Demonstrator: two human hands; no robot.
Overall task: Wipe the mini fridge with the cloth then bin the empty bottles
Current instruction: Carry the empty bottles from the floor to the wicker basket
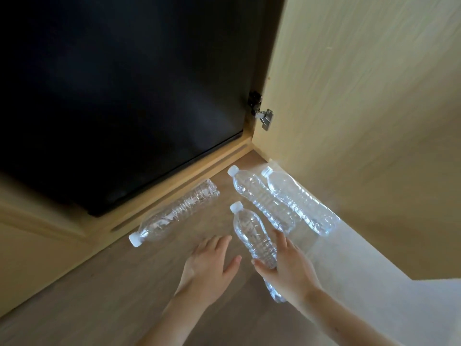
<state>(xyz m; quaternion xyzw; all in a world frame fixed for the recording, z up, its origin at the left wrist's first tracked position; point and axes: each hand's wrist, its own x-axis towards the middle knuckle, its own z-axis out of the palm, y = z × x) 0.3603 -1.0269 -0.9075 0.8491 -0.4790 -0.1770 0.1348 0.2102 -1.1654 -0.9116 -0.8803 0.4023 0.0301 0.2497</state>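
Now four clear, empty bottles lie on the wooden floor (112, 295) in front of the black mini fridge (112, 83). The fridge sits in a wooden cupboard, and the cupboard door (361, 108) stands open on the right of it.

The near bottle (252, 233) is the one that matters. It lies a little way out from the fridge, with its white cap pointing toward the fridge and its bottom end pointing back at the person. So its long side runs away from the hands.

The right hand (287, 265) is on it. The thumb is on one side of the bottle's lower part and the fingers are on the other side, curled loosely around it. It looks like a grab that is just starting. The left hand (212, 260) is flat and spread, holding nothing, just beside the same bottle on its left.

The long bottle (174, 213) lies along the fridge's front edge, cap to the left. The left hand is nearer to that one. Two more bottles (282, 201) lie side by side near the open door, closer to the right hand.

No cloth or bin shows here.
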